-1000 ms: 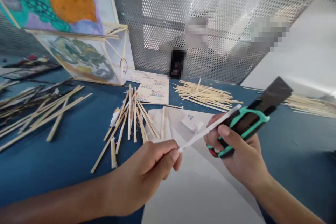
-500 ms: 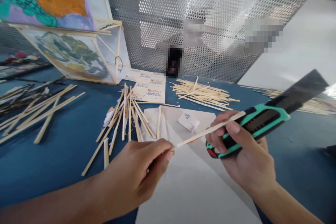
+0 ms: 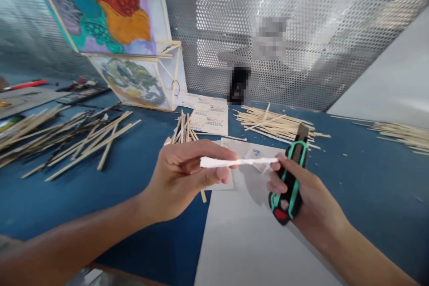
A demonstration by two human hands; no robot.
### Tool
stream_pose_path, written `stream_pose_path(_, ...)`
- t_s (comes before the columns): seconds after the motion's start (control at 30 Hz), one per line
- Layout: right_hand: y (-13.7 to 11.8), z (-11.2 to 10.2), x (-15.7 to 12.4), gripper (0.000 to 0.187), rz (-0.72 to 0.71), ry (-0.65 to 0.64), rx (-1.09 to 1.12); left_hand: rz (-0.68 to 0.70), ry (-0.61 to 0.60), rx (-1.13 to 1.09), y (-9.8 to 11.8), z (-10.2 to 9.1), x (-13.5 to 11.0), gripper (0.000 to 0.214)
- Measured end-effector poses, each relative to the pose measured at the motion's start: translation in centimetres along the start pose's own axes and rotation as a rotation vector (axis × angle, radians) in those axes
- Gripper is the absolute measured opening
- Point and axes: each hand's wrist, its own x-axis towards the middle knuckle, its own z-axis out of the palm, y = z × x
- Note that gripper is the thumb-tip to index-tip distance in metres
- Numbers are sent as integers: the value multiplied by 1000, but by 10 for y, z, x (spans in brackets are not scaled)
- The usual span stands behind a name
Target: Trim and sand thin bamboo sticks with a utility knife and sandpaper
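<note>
Between my two hands, level above the white sheet (image 3: 248, 232), is a thin stick (image 3: 214, 162) with a ragged white papery surface. My left hand (image 3: 182, 178) pinches it near its middle between thumb and fingers, and its left end sticks out past the fingertips. My right hand (image 3: 311, 192) is closed around a black and green utility knife (image 3: 283, 201) with a red end, the blade pointing up and away. Its fingertips also touch the stick's right end. A small torn paper scrap (image 3: 256, 154) lies behind the stick.
Wooden stick piles lie at centre right (image 3: 264, 120), far right (image 3: 402, 134) and left (image 3: 90, 143). More sticks (image 3: 184, 125) lie behind my left hand, beside abrasive-paper backing (image 3: 214, 114). A painted paper-and-stick frame (image 3: 130, 80) stands before a perforated metal screen (image 3: 214, 22).
My left hand has slid along the stick, which now lies level with its papery surface showing. My right hand has turned the knife more upright and holds the stick's end. The view has shifted left.
</note>
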Motion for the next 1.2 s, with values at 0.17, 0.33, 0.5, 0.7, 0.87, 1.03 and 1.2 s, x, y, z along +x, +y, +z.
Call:
stream_pose_path(0.17,26,12,-19,41,196,-69,-159,143,81,73,1,2,0,7)
stream_pose_path(0.33,26,7,-23,51,-16,-199,-291,-79,164,-210,2,0,1,17)
stream_pose_path(0.5,14,-11,-20,52,-789,-184,-869,-551,64,-436,9,15,-10,27)
stream_pose_path(0.7,4,-12,-11,27,-1269,-202,-1345,-885,-9,-621,3,28,-19,32)
stream_pose_path(0.87,6,-17,-2,32,-1328,-218,-1465,-969,-24,-755,2,26,-19,30)
stream_pose_path(1.03,8,-18,-3,34,-1375,-202,-1491,-1016,-126,-815,2,21,-19,40)
stream_pose_path(1.2,-2,-28,19,35,-1348,-39,-1572,-1087,-95,-945,-1,16,-17,36)
